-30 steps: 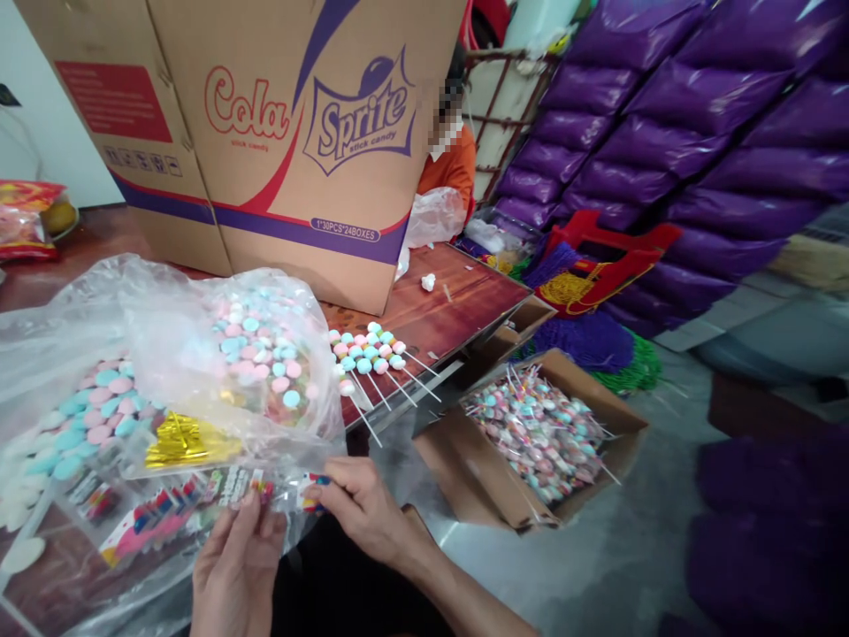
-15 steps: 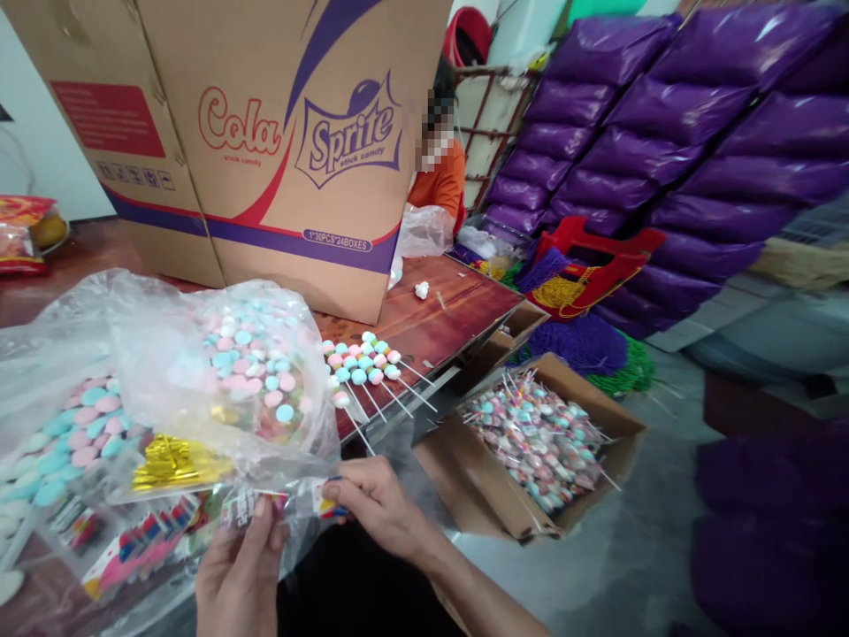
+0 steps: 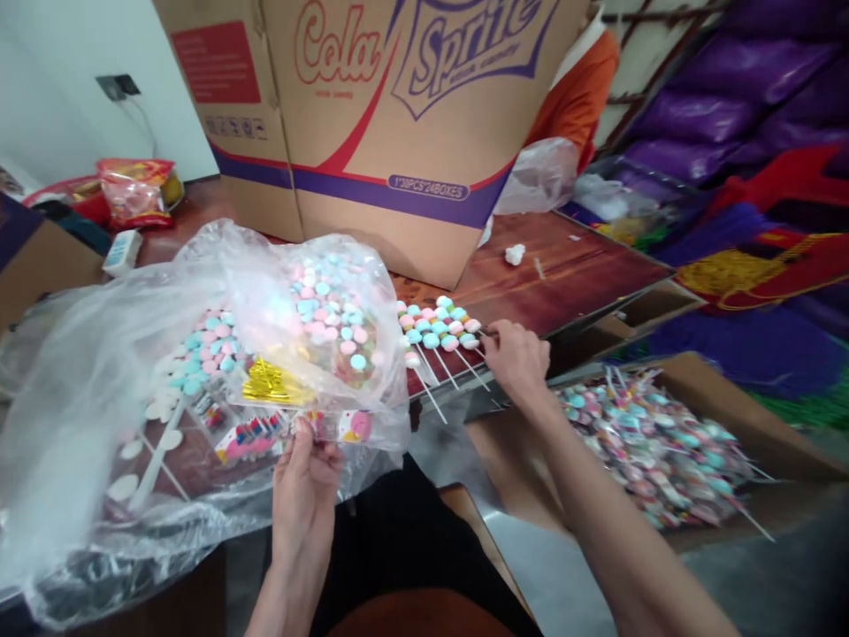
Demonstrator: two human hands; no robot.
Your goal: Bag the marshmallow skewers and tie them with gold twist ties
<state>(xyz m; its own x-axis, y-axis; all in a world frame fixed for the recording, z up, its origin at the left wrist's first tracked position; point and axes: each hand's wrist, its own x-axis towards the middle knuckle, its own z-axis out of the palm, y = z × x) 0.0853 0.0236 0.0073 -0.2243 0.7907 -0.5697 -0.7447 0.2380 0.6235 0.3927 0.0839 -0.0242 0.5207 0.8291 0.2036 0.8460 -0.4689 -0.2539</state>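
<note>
My left hand (image 3: 309, 478) is closed, thumb on top, on a small clear candy wrapper (image 3: 355, 426) with colourful print. Out to the right, my right hand (image 3: 521, 358) pinches the stick of the endmost marshmallow skewer (image 3: 470, 327). That skewer lies in a row of pink, blue and white marshmallow skewers (image 3: 431, 339), their white sticks jutting past the table edge. Beside the left hand lie a stack of printed wrappers (image 3: 248, 438) and a bundle of gold twist ties (image 3: 265, 380). Behind them, a clear plastic bag (image 3: 381, 292) holds loose marshmallows (image 3: 322, 310).
A large cardboard carton (image 3: 371, 208) stands on the table (image 3: 563, 265). Below on the right, an open box (image 3: 690, 380) is heaped with wrapped candy sticks (image 3: 663, 451). A person in an orange top (image 3: 577, 97) is behind the carton. Red snack packets (image 3: 136, 190) lie back left.
My right hand has left the wrapper and moved right to the marshmallow skewers, taking hold of one stick. My left hand still holds the wrapper. The view has shifted left and down.
</note>
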